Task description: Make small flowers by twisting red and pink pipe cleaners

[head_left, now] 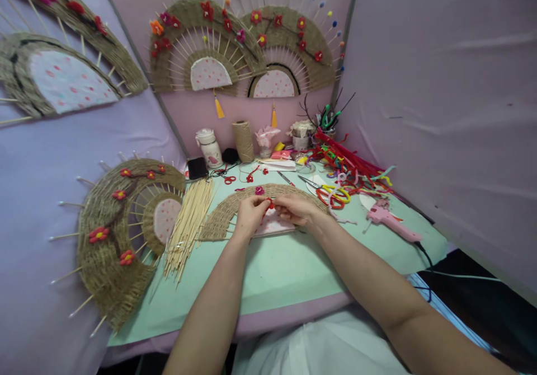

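Observation:
A half-round woven twine fan [222,218] lies on the green table [272,268] in front of me. Both my hands meet over its middle. My left hand [250,214] and my right hand [296,208] have their fingers pinched together on a small red pipe-cleaner piece [269,202] held between them. A red and pink flower [259,190] sits on the fan's upper band just above my fingers. The fan's pink centre [272,226] is partly hidden under my hands.
A bundle of bamboo sticks [188,224] lies left of the fan, beside a finished fan [117,235] on the left wall. Scissors [331,193], coloured pipe cleaners [352,168], a pink glue gun [392,221], a twine spool [243,140] and jars stand at the back.

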A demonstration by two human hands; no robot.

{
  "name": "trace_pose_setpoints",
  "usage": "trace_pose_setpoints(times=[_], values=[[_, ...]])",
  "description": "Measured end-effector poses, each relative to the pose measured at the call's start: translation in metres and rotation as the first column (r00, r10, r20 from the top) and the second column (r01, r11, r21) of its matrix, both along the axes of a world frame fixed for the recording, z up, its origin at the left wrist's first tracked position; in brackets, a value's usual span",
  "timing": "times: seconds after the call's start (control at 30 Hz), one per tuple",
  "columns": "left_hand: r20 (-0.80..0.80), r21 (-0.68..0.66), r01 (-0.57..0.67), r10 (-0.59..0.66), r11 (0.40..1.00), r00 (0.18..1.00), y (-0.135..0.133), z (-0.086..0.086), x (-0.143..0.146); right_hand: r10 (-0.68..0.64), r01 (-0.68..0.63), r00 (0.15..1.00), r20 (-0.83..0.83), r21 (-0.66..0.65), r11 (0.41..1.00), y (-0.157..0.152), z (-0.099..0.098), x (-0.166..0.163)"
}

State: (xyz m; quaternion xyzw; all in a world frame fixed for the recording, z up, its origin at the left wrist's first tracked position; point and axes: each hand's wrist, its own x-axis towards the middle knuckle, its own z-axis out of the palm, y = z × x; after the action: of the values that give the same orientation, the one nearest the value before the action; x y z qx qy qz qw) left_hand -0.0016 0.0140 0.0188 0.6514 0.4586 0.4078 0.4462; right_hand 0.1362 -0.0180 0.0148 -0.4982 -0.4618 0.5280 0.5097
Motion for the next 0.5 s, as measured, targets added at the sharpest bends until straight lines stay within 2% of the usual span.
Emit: trace_pose_setpoints(times=[0.1, 0.2, 0.3, 0.37, 0.43, 0.5], values=[[0.002, -0.028, 0.013, -0.013, 1.000, 1.000, 0.0004, -0.0008, -0.0004, 0.029, -0.029, 1.000, 0.001, -0.048, 0.998, 0.0001, -0.0034, -0.0010], [-0.006, -0.040, 0.009, -0.009, 0.999, 1.000, 0.0008, -0.0003, -0.0018, -0.092, 0.087, 0.981, 0.169, 0.040, 0.995, 0.0007, -0.0071, -0.0022], [-0.037, -0.041, -0.009, 0.007, 0.999, 0.999, 0.0019, 0.0003, -0.0039, -0.145, 0.061, 0.902, 0.407, 0.212, 0.975, 0.0006, -0.0068, -0.0040], [-0.051, -0.030, -0.008, 0.007, 1.000, 0.999, 0.0031, 0.0000, -0.0049, -0.223, -0.013, 0.800, 0.557, 0.388, 0.922, 0.0001, -0.0046, -0.0058], [-0.052, -0.018, -0.012, 0.012, 1.000, 0.999, 0.0044, -0.0011, -0.0052, -0.314, -0.091, 0.707, 0.633, 0.521, 0.849, -0.0006, -0.0023, -0.0077], [-0.027, -0.018, -0.032, 0.031, 0.999, 0.999, 0.0056, -0.0026, -0.0046, -0.349, -0.101, 0.684, 0.640, 0.557, 0.824, -0.0010, -0.0012, -0.0086]])
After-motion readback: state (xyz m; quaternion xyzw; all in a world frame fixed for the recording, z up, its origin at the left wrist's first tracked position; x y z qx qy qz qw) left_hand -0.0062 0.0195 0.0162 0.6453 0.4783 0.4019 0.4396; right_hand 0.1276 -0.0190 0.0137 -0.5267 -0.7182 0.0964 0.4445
